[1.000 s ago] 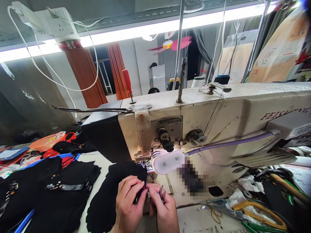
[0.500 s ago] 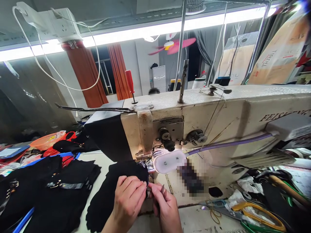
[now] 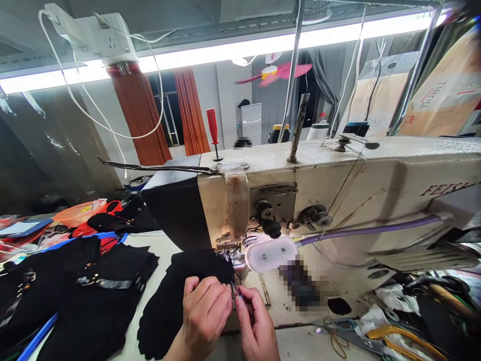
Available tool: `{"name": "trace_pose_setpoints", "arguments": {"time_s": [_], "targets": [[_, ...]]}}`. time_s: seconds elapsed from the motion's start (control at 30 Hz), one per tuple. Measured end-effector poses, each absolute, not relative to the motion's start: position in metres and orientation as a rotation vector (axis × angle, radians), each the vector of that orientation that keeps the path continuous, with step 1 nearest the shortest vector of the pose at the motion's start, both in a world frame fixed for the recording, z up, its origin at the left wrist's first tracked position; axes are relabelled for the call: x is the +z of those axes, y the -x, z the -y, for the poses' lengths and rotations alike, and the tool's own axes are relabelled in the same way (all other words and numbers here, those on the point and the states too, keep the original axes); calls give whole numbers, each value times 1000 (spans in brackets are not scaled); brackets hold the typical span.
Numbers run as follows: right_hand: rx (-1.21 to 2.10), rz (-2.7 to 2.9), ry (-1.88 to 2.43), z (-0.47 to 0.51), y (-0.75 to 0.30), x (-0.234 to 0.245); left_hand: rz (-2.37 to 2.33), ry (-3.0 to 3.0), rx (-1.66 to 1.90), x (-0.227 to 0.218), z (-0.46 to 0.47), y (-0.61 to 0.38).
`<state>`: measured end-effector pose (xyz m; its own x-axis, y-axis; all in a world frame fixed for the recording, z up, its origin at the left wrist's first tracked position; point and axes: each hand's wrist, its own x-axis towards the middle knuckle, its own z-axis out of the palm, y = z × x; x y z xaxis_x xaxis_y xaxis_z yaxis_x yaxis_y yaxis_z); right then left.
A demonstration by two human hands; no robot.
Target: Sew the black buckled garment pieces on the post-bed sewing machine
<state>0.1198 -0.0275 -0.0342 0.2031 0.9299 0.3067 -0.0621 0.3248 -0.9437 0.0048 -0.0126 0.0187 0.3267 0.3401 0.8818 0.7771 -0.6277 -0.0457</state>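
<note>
We see the black cloth (image 3: 169,301) lying under and to the left of the hands, its right edge close by the needle area. Our left hand (image 3: 207,313) has its fingers curled shut on that edge; our right hand (image 3: 256,323) pinches a thin metal tool (image 3: 235,289) upright between thumb and fingers — whether its tip touches the cloth, we cannot tell. Just beyond the hands, we have a pale oval lamp (image 3: 270,254) on the sewing machine (image 3: 361,185). Well left of them, black pieces with buckled straps (image 3: 101,260) lie piled on the pale counter (image 3: 164,250) — and well right, we see yellow-handled scissors (image 3: 398,333).
</note>
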Motion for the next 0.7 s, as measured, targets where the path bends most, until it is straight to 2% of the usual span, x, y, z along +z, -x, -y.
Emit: {"name": "trace_pose_setpoints", "arguments": {"time_s": [0.37,0.7], "targets": [[867,1120,1006,23,-114,-32,1002,2105,-1241,16,14,-6],[1092,883,975,16,-123,-27,1034,2075,-1336,14,12,-8]]}}
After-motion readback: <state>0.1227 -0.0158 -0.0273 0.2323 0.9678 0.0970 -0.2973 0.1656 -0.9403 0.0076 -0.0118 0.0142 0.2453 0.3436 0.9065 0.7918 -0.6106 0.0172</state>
